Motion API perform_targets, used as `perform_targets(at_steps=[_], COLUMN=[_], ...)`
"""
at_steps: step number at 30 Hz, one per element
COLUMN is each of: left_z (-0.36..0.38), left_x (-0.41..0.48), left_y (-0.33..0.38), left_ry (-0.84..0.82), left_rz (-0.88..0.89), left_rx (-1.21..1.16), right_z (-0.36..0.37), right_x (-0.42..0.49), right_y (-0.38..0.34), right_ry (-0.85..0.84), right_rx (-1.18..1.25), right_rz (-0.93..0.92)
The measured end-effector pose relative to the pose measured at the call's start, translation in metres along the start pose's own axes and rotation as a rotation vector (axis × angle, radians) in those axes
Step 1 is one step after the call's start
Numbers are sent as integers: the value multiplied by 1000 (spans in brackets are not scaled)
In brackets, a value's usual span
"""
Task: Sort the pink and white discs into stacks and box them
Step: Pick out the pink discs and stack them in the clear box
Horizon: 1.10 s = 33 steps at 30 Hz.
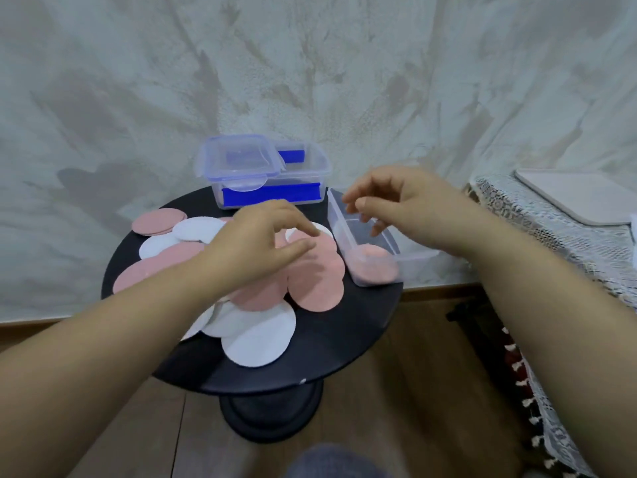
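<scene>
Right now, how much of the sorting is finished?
Little is done: some pink discs lie in the open box. The left hand reaches for a loose pink disc; the right hand hovers empty. The white discs and most pink ones lie mixed on the table.

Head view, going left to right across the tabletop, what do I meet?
Stack of pink round discs at the left edge → left hand → uncovered pink round disc → open clear plastic box → white lace-covered side table.

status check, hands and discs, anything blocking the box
Left hand at the pink disc pile, grip unclear. Right hand empty over the open box, pink disc inside. White discs loose on the table.
</scene>
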<state>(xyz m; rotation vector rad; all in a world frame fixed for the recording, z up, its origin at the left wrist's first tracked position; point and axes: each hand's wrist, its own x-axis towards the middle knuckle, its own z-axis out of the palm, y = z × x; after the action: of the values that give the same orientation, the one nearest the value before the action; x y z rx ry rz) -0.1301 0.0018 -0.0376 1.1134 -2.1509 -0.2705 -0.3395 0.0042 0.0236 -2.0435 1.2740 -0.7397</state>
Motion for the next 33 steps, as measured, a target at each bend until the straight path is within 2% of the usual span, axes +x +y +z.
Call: perform_targets(at_steps=[3, 5, 7, 12, 16, 21, 25, 28, 30, 32, 33], left_z=[-11, -15, -17, -21, -23, -21, -20, -21, -24, -28, -30], left_x=[-19, -30, -40, -57, -66, -76, -78, -79, -78, -74, -71], left_y=[-7, -10, -12, -12, -16, -16, -14, -10, -1, 11, 18], left_ry=[-48, -89, -133, -174, -117, -98, -85, -58, 64, 173, 158], left_rz=[-156, -228, -281, -276, -300, -302, -304, -348, -427, -573, -674], left_rx=[56, 67, 66, 44, 16, -1, -18, -37, -88, -251, -407], right_z=[25, 45, 63, 99, 113, 112, 111, 109, 106, 106, 107], right_x=[-27, -39, -44, -45, -42, -40, -44, -49, -52, -55, -55], right_y=[-12, -9, -2, 10, 11, 4, 5, 11, 14, 18, 18], right_ry=[-107, -148, -113, -85, -31, 41, 57, 217, 404, 587, 622], right_rx=[60, -64, -257, -487, -501, -554, -700, -690, -709, -723, -700], right_rz=[-7, 2, 9, 48, 120, 112, 10, -54, -187, -365, -434])
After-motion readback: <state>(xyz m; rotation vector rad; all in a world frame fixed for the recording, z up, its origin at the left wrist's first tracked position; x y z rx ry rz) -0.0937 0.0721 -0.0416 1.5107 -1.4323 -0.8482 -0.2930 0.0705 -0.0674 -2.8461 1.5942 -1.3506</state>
